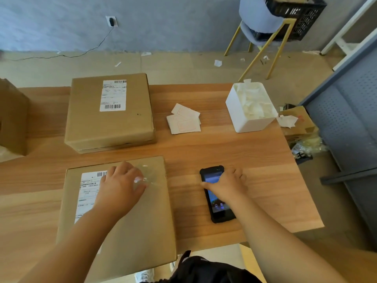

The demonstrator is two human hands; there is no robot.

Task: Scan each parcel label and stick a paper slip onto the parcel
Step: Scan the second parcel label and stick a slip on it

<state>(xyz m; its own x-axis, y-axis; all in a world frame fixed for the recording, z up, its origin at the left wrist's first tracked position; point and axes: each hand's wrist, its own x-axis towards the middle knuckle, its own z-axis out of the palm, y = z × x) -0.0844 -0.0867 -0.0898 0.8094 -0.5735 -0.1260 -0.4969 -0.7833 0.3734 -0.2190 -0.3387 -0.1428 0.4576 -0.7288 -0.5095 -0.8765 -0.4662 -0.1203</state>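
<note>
The left hand (122, 184) lies on the near parcel (142, 221), partly over its label (87, 193); whether it grips anything cannot be told. The right hand (228, 184) grips the scanner (218, 209) on the worktop (265, 190).

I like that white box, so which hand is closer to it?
Right. The right hand grips the scanner on the near side of the white box; the left hand rests on the near parcel, farther left.
</note>
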